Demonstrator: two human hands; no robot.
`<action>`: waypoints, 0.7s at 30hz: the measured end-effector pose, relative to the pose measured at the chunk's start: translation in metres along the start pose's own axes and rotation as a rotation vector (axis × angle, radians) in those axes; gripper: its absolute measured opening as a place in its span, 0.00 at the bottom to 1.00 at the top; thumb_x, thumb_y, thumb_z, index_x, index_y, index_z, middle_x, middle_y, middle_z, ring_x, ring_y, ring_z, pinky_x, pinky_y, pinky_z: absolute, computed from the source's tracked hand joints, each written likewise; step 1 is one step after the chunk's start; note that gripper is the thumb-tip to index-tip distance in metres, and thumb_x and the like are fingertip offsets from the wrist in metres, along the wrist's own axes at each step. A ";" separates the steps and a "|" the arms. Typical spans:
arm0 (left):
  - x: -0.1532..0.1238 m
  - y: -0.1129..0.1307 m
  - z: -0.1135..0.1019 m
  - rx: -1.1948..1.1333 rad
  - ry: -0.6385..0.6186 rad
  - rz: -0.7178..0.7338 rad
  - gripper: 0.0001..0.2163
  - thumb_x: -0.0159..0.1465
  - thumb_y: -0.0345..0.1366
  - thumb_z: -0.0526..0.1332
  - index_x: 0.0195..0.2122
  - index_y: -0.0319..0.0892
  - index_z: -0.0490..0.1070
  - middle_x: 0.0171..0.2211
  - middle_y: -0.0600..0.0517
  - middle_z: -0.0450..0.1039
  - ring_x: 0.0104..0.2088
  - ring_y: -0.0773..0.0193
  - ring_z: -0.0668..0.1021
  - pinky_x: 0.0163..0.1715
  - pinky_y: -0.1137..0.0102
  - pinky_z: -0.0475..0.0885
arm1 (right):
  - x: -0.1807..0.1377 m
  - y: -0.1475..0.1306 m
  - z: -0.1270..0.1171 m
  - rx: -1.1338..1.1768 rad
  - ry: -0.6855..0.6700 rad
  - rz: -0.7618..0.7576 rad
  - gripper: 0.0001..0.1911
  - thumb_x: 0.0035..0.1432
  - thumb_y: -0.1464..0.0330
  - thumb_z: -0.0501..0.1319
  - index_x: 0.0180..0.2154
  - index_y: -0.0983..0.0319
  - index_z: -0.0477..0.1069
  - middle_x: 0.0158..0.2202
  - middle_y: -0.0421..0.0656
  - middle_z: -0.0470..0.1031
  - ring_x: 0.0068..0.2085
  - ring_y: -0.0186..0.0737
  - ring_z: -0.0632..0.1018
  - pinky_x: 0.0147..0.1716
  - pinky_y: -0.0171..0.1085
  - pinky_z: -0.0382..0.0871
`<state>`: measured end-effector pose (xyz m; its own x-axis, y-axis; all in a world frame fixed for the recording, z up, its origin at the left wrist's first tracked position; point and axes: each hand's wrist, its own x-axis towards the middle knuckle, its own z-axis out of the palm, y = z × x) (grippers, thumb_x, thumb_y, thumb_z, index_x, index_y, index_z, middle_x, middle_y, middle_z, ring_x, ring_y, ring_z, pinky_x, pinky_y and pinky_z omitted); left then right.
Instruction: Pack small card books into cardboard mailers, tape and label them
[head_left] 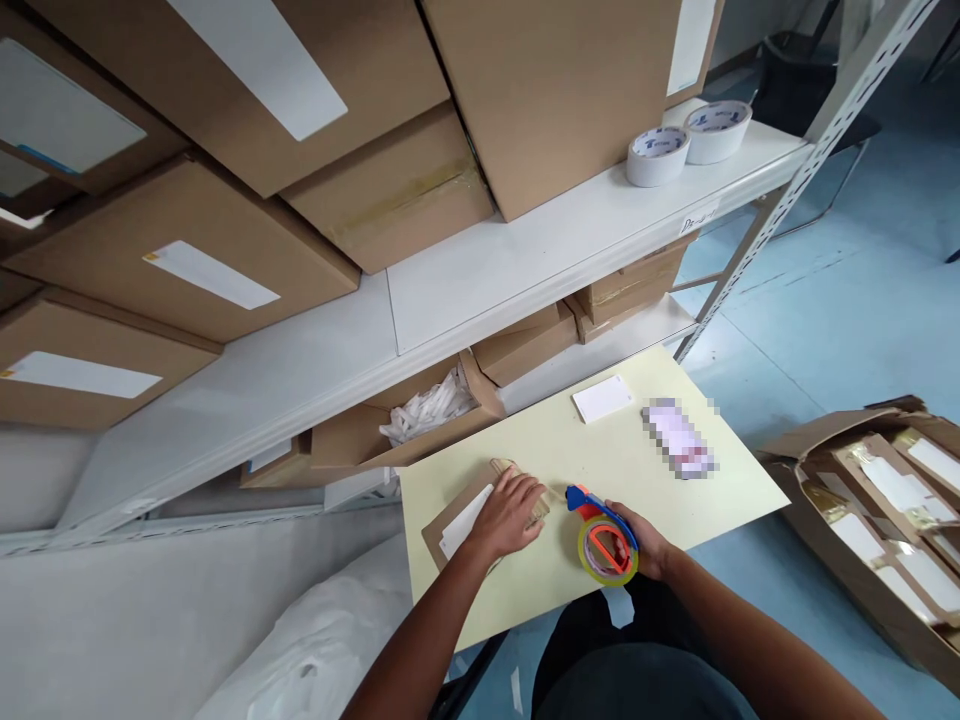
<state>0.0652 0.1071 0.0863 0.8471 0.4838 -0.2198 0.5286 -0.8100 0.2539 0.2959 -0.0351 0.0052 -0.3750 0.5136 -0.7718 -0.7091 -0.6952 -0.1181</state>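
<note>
My left hand (510,512) lies over the right end of a small cardboard box (442,520), holding it against the pale yellow tabletop (525,590). A white label (463,525) shows on the box's upper face, partly under my wrist. To the right, my right hand (646,540) grips a blue and orange tape dispenser (600,502) that carries a roll of yellowish packing tape (589,565). The dispenser's blue head points left toward the box, with a gap between. Some of my right fingers are hidden behind the dispenser.
A white card stack (602,398) and a pixelated item (679,438) lie at the table's back. Behind stands a shelf (555,240) with large cartons (555,90) and white tape rolls (658,158). An open carton (780,470) of labelled boxes sits right.
</note>
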 end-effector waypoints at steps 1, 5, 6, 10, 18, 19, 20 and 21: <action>0.003 -0.003 0.000 -0.004 -0.020 -0.025 0.22 0.62 0.44 0.63 0.57 0.49 0.69 0.55 0.46 0.73 0.58 0.50 0.71 0.66 0.52 0.56 | 0.002 -0.003 -0.001 -0.011 -0.003 -0.007 0.22 0.63 0.51 0.60 0.37 0.65 0.77 0.33 0.48 0.82 0.34 0.43 0.82 0.48 0.43 0.75; 0.023 -0.015 -0.002 -0.005 0.055 -0.207 0.17 0.63 0.42 0.62 0.54 0.49 0.71 0.53 0.47 0.74 0.55 0.51 0.71 0.60 0.55 0.61 | 0.013 -0.017 0.010 -0.094 -0.024 -0.051 0.23 0.62 0.51 0.62 0.41 0.65 0.76 0.37 0.48 0.83 0.37 0.44 0.82 0.50 0.44 0.74; 0.028 -0.016 -0.003 -0.009 0.089 -0.255 0.16 0.63 0.41 0.62 0.53 0.49 0.72 0.53 0.48 0.75 0.55 0.51 0.71 0.59 0.56 0.61 | 0.016 -0.021 0.015 -0.109 -0.029 -0.052 0.23 0.62 0.51 0.62 0.42 0.65 0.76 0.37 0.49 0.83 0.37 0.44 0.82 0.50 0.44 0.74; 0.040 -0.020 -0.003 -0.024 0.112 -0.346 0.08 0.65 0.40 0.59 0.41 0.50 0.76 0.43 0.50 0.79 0.49 0.53 0.74 0.55 0.56 0.61 | 0.023 -0.034 0.025 -0.121 -0.056 -0.026 0.24 0.61 0.49 0.62 0.42 0.65 0.75 0.38 0.48 0.83 0.38 0.44 0.82 0.50 0.45 0.75; 0.045 -0.043 0.007 0.008 0.201 -0.805 0.12 0.67 0.37 0.53 0.37 0.50 0.78 0.40 0.50 0.81 0.46 0.54 0.75 0.48 0.59 0.60 | 0.021 -0.030 0.019 -0.149 -0.033 0.003 0.24 0.61 0.50 0.62 0.40 0.65 0.76 0.36 0.48 0.82 0.37 0.43 0.82 0.49 0.43 0.75; 0.047 -0.047 0.007 0.002 0.207 -0.853 0.13 0.67 0.37 0.52 0.37 0.49 0.78 0.41 0.49 0.81 0.46 0.54 0.75 0.48 0.59 0.60 | 0.020 -0.029 0.023 -0.156 -0.036 -0.007 0.24 0.62 0.50 0.62 0.40 0.66 0.76 0.37 0.48 0.82 0.38 0.43 0.82 0.50 0.43 0.74; 0.048 -0.050 0.008 -0.004 0.211 -0.894 0.14 0.68 0.37 0.52 0.38 0.49 0.78 0.41 0.49 0.81 0.46 0.53 0.75 0.47 0.58 0.59 | 0.019 -0.028 0.028 -0.164 -0.033 -0.019 0.24 0.62 0.50 0.62 0.40 0.66 0.76 0.37 0.48 0.82 0.38 0.44 0.82 0.50 0.43 0.74; 0.049 -0.053 0.008 -0.009 0.215 -0.927 0.14 0.68 0.37 0.51 0.39 0.49 0.78 0.42 0.48 0.81 0.46 0.53 0.75 0.47 0.58 0.59 | 0.018 -0.028 0.032 -0.173 -0.025 -0.031 0.24 0.62 0.50 0.62 0.40 0.66 0.77 0.37 0.48 0.82 0.38 0.44 0.82 0.50 0.43 0.74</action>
<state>0.0783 0.1708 0.0541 0.0818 0.9838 -0.1595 0.9948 -0.0708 0.0731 0.2897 0.0095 0.0142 -0.3708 0.5469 -0.7506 -0.6079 -0.7539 -0.2490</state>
